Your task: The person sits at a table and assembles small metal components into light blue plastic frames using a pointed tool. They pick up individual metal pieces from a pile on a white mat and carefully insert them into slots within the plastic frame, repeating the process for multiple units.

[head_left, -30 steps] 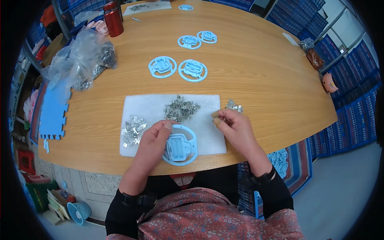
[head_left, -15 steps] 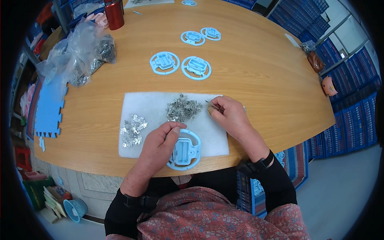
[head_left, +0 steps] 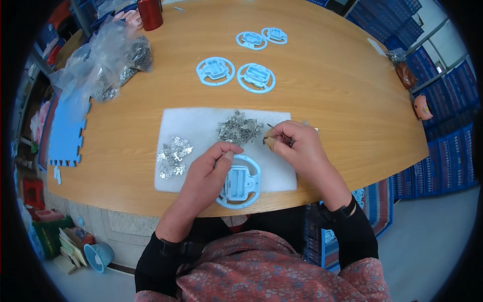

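My left hand (head_left: 209,168) is closed on the left rim of a light blue plastic steering wheel part (head_left: 239,182), pressing it to the near edge of a white foam pad (head_left: 198,118). The wheel has a rectangular recessed box in its middle. Above the pad's right side, my right hand (head_left: 302,143) pinches a thin dark pointed tool (head_left: 272,126); tan coverings show at the fingertips. Just left of those fingers lies a heap of small metal pieces (head_left: 239,128). A looser group of shiny flat metal clips (head_left: 173,157) sits farther left.
More blue wheels (head_left: 215,71) lie farther back on the wooden table (head_left: 347,100). Clear plastic bags of metal parts (head_left: 108,60), a blue foam mat (head_left: 67,131) and a red cylindrical container (head_left: 150,14) stand at the left. Stacked blue crates (head_left: 445,146) line the right.
The view has shifted a little, moving the scene right and up. My right hand has come slightly nearer me over the pad, its tool turned. The left hand keeps its hold.
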### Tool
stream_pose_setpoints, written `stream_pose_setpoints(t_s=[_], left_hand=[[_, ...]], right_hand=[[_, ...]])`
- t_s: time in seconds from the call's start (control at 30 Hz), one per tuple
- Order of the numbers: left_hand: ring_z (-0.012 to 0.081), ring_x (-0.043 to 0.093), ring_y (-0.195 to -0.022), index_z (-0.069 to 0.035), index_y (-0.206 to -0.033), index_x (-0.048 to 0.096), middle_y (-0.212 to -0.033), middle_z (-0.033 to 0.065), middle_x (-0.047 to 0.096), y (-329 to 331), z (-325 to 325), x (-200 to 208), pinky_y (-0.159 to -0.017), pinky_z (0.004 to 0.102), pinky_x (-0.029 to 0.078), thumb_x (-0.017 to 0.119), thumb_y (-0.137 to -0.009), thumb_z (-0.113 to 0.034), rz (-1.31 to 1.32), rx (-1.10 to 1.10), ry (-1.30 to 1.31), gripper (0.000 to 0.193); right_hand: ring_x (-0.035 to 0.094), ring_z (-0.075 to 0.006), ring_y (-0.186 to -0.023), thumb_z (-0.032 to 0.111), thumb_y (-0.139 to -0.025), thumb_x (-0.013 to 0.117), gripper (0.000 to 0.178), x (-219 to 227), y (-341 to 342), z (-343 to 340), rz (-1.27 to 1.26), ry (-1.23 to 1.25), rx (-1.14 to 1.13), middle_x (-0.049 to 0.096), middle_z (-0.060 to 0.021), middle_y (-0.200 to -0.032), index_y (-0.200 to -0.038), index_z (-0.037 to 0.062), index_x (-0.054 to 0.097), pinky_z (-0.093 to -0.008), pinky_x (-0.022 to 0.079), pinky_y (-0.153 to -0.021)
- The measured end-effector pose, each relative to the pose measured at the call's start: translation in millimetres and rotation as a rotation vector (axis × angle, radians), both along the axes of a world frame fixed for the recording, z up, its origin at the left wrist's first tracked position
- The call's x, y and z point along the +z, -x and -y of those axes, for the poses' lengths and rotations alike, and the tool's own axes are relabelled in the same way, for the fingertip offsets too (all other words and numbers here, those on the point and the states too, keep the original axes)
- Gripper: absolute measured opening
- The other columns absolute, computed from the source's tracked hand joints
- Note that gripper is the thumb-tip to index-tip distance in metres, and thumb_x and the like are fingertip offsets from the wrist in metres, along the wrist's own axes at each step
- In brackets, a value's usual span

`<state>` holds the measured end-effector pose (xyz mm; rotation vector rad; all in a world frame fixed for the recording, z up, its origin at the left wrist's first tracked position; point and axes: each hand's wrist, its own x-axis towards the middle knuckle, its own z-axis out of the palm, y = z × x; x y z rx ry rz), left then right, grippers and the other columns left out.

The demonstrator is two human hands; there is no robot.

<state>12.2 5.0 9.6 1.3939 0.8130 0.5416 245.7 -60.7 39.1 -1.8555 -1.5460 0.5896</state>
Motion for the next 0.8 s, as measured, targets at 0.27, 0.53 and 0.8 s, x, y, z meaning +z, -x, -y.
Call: stream_pose_setpoints(t_s=[0.27, 0.53, 0.8], left_hand=[[0.0037, 0.052, -0.084, -0.008, -0.113, 0.066, -0.091, -0.0047, 0.060, 0.6, -2.6, 4.6, -0.074, 0.0224, 0.046, 0.054, -0.107, -0.021, 0.042, -0.013, 0.132, 0.019], [0.0033, 0.051, -0.083, -0.006, -0.109, 0.064, -0.090, -0.0047, 0.061, 2.6, 2.2, -12.1, -0.073, 0.0225, 0.046, 0.064, -0.104, -0.019, 0.101, -0.028, -0.046, 0.013], [0.0047, 0.053, -0.080, -0.005, -0.107, 0.064, -0.087, -0.0006, 0.064, -2.1, 6.2, -7.9, -0.070, 0.0250, 0.048, 0.063, -0.103, -0.016, 0.008, 0.003, -0.195, 0.011]], right_hand=[[0.069, -0.0226, -0.072, 0.008, -0.082, 0.074, 0.016, 9.9, 40.6, 4.9, -0.060, -0.144, 0.149, 0.067, -0.0091, -0.084, -0.096, 0.0053, 0.070, -0.0335, 0.054, -0.063], [0.069, -0.0283, -0.074, 0.008, -0.079, 0.073, 0.015, 9.1, 45.5, 5.2, 0.103, -0.268, 0.199, 0.067, -0.0090, -0.085, -0.093, 0.0072, 0.069, -0.0377, 0.054, -0.063], [0.065, -0.0219, -0.070, 0.010, -0.086, 0.071, 0.017, 10.0, 39.3, 8.5, -0.195, -0.128, 0.190, 0.066, -0.0121, -0.082, -0.100, 0.0014, 0.070, -0.0335, 0.053, -0.066]])
